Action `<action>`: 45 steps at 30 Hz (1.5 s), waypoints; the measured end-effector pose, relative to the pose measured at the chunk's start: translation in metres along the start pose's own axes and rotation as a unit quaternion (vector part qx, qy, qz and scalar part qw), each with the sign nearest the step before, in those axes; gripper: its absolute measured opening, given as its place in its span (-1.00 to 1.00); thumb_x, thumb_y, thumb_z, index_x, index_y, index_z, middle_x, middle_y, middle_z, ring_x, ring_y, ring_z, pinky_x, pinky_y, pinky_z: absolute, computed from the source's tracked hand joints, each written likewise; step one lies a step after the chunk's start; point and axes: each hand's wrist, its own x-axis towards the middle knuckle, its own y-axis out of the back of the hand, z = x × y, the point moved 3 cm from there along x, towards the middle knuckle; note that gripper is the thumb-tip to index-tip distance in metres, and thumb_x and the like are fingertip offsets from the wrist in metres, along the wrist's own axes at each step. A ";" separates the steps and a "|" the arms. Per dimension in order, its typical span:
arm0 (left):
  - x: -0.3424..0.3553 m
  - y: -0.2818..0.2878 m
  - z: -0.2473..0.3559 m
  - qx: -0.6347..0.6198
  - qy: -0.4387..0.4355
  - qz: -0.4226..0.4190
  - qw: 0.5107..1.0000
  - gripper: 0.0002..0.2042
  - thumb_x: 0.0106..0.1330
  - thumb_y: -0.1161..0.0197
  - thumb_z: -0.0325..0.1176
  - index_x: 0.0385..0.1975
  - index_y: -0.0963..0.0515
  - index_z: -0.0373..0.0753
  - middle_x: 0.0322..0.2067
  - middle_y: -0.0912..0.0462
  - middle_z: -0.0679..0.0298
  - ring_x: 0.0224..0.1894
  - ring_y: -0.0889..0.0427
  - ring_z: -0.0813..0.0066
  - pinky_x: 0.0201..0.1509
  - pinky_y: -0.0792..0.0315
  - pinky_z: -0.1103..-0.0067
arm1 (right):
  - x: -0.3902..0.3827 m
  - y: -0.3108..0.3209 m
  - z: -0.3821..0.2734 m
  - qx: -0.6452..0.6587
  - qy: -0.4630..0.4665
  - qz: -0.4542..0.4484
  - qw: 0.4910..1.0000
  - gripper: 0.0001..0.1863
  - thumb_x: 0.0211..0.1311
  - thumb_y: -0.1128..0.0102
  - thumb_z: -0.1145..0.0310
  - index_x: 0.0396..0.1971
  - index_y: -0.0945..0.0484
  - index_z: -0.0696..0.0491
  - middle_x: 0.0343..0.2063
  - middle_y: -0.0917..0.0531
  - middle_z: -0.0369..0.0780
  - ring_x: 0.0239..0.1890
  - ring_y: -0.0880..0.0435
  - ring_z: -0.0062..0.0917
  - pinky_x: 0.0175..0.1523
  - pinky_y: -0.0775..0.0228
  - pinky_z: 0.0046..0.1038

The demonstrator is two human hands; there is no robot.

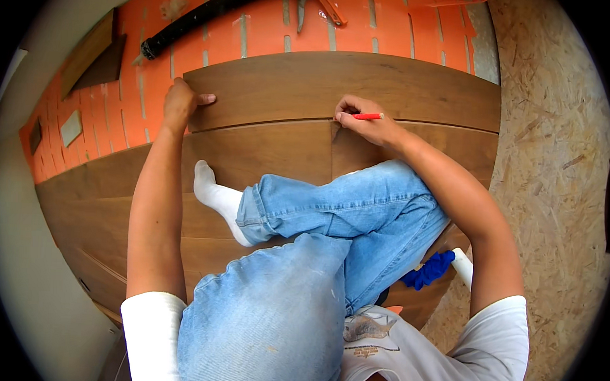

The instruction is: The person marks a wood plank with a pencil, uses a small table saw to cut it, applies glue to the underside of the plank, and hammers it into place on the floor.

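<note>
A brown wooden floorboard (282,80) lies across the far side, a thin dark gap between it and the laid boards (259,144). My left hand (181,105) grips its left end, thumb on the top face and fingers at the end edge, partly hidden. In my right hand (359,118) is a red pencil (368,116), its rear end pointing right. That hand rests by the board's near edge, close to a joint between two laid boards; the pencil's tip is hidden by the fingers.
Beyond the board stretches orange slotted underlay (237,38), with a black adhesive gun (210,16) on it. Board offcuts (96,59) lie far left. Chipboard flooring (551,167) runs along the right. A blue cloth (429,269) and white tube (462,267) lie near my right arm.
</note>
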 end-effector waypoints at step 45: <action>-0.043 0.071 0.103 0.337 -0.358 -0.037 0.870 -0.41 0.18 -0.49 -0.04 0.02 -0.55 -0.43 -0.16 -0.66 -0.09 -0.07 -0.65 -0.02 0.00 -0.51 0.25 | -0.372 -0.051 0.125 -0.255 -0.359 0.581 0.684 -0.31 0.09 -0.53 0.21 0.15 -0.43 0.20 -0.03 -0.61 0.04 0.04 -0.55 -0.09 0.16 -0.42 -0.17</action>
